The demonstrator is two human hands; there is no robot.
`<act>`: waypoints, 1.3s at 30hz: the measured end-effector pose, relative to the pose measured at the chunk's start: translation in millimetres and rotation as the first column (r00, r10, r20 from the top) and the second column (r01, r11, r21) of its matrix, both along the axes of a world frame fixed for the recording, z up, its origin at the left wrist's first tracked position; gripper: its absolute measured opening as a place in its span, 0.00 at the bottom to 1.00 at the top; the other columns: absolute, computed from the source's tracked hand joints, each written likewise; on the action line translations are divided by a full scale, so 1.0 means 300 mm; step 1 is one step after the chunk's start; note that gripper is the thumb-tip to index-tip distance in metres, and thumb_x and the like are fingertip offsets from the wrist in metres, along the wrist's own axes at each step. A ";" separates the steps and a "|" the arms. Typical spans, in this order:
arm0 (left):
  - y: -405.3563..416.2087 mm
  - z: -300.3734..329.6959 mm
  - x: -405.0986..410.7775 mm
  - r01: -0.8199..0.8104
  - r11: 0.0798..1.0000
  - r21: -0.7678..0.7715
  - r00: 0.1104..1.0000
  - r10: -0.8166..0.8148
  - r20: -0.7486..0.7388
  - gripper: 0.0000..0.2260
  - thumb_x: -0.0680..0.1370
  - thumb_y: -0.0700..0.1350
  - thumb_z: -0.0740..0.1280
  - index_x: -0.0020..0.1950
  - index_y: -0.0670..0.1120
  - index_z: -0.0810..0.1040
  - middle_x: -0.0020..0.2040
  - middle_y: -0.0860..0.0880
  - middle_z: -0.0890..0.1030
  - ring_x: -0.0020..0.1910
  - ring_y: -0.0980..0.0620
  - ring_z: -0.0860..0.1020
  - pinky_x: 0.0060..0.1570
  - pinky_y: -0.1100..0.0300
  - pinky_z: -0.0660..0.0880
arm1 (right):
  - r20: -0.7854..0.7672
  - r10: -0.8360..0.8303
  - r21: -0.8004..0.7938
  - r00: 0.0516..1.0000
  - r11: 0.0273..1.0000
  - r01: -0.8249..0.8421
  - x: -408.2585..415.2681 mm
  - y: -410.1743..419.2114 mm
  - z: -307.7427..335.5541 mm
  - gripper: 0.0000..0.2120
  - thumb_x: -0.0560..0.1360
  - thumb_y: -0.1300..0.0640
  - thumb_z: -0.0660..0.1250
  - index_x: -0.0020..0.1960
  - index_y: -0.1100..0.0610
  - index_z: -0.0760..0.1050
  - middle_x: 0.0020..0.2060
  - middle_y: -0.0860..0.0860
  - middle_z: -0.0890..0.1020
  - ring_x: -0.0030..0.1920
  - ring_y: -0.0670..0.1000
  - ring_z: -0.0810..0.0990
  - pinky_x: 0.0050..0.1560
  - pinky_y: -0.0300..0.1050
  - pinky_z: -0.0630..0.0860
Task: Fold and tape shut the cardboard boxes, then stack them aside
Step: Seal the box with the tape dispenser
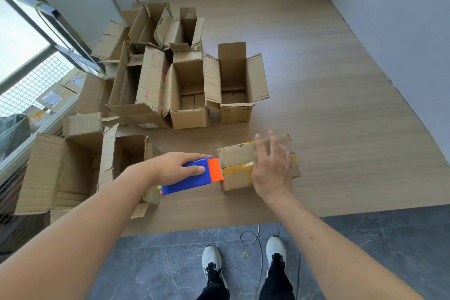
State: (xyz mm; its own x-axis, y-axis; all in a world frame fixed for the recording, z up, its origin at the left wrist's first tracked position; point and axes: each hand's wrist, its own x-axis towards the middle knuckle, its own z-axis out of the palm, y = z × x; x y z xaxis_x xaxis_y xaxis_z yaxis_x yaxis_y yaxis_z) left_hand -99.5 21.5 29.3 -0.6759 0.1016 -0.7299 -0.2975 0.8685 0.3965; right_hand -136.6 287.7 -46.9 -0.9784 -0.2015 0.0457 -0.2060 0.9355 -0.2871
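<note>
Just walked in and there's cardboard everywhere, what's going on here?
A person is taping a small closed box on the wooden platform. The left hand grips a blue and orange tape dispenser at the box's end, while the right hand, fingers spread, is over its top. Several open boxes wait behind.

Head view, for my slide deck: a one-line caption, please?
Left hand runs a tape dispenser along a closed box; right hand steadies it.
</note>
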 end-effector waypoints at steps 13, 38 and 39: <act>-0.013 -0.105 0.065 -0.093 0.956 0.277 0.995 0.097 -0.001 0.18 0.82 0.66 0.60 0.71 0.79 0.62 0.67 0.66 0.75 0.63 0.59 0.75 0.64 0.56 0.71 | 0.240 0.083 0.165 0.967 0.978 -0.125 -0.052 0.020 -0.042 0.44 0.74 0.20 0.40 0.82 0.40 0.35 0.81 0.52 0.33 0.80 0.54 0.30 0.80 0.60 0.36; 0.000 -0.194 0.101 -0.214 0.971 0.105 0.972 0.223 -0.080 0.19 0.84 0.62 0.57 0.75 0.66 0.65 0.60 0.57 0.79 0.56 0.52 0.78 0.54 0.56 0.72 | 0.367 -0.113 0.259 0.923 0.966 0.015 0.027 -0.158 0.049 0.58 0.70 0.28 0.62 0.82 0.51 0.30 0.79 0.63 0.30 0.78 0.70 0.31 0.76 0.71 0.36; -0.004 -0.182 0.118 -0.264 0.950 0.170 0.953 0.284 -0.108 0.20 0.83 0.62 0.58 0.76 0.69 0.62 0.59 0.59 0.80 0.54 0.53 0.79 0.53 0.57 0.73 | 0.357 -0.092 0.256 0.930 0.967 -0.003 0.031 -0.160 0.045 0.57 0.71 0.29 0.63 0.81 0.51 0.30 0.79 0.63 0.30 0.78 0.70 0.31 0.76 0.71 0.36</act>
